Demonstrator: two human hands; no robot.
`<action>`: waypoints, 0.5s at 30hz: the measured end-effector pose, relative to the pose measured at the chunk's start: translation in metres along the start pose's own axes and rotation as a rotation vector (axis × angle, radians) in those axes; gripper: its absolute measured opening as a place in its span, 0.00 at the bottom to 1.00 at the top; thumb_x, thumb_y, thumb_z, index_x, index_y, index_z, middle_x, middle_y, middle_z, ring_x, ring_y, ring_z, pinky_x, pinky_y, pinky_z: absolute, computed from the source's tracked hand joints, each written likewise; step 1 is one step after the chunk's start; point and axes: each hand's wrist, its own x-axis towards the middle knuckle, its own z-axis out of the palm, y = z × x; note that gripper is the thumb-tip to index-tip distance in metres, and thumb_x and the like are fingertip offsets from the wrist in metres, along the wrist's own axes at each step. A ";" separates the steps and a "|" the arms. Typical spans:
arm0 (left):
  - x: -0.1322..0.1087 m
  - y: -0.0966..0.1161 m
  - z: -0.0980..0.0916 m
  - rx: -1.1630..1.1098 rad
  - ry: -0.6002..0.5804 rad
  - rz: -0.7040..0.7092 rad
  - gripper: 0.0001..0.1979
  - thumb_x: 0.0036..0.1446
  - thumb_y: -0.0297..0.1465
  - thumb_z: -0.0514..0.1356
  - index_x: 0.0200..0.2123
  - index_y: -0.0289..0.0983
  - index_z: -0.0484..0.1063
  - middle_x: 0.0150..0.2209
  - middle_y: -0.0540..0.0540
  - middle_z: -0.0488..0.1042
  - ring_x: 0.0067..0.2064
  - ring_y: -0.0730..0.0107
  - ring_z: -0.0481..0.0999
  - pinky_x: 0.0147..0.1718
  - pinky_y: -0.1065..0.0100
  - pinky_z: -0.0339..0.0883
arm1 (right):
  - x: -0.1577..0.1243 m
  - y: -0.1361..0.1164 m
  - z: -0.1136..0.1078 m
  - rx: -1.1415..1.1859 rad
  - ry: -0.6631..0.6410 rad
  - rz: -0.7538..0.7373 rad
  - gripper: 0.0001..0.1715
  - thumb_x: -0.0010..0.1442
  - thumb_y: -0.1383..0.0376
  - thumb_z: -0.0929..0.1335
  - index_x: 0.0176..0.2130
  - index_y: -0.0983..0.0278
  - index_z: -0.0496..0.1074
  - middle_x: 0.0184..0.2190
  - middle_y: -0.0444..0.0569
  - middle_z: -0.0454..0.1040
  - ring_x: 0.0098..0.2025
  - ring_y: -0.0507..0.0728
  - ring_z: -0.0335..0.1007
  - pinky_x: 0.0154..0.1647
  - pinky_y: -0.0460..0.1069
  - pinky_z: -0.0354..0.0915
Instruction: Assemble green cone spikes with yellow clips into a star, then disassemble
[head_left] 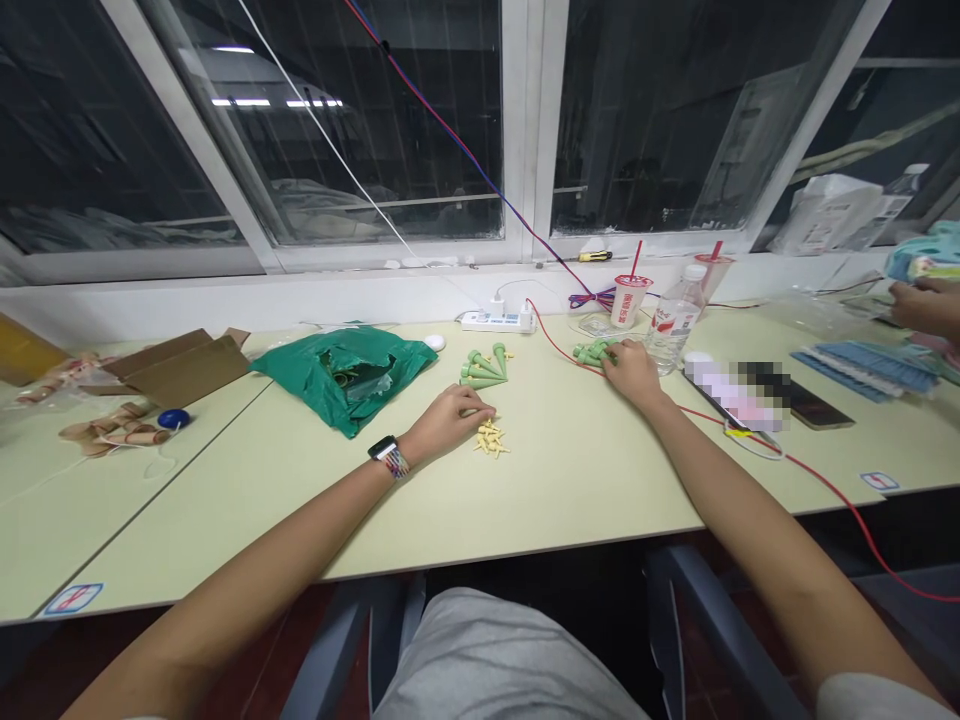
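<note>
My left hand (448,425), with a watch and a braided band at the wrist, rests at the upper edge of a small pile of yellow plastic pieces (491,440). Its thumb and fingers are pinched together; anything between them is hidden. Farther right, my right hand (634,372) has its fingers closed on a green plastic spike (596,351) in a small group of them. Several more green cone-shaped spikes (484,370) with small yellow parts lie fanned out behind my left hand.
A torn green plastic bag (349,375) lies left of the spikes. Behind them is a power strip (497,321). A water bottle (675,320), a drink cup (630,300), a phone (814,405) and a red cable (817,473) are at right. Another person's hand (926,305) shows far right.
</note>
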 end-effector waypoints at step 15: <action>-0.001 0.007 -0.001 -0.014 -0.032 0.008 0.16 0.71 0.43 0.61 0.44 0.43 0.87 0.41 0.42 0.80 0.49 0.54 0.77 0.51 0.54 0.69 | -0.001 -0.004 0.000 0.076 0.102 0.020 0.26 0.65 0.66 0.65 0.59 0.70 0.77 0.54 0.66 0.76 0.58 0.71 0.67 0.56 0.61 0.67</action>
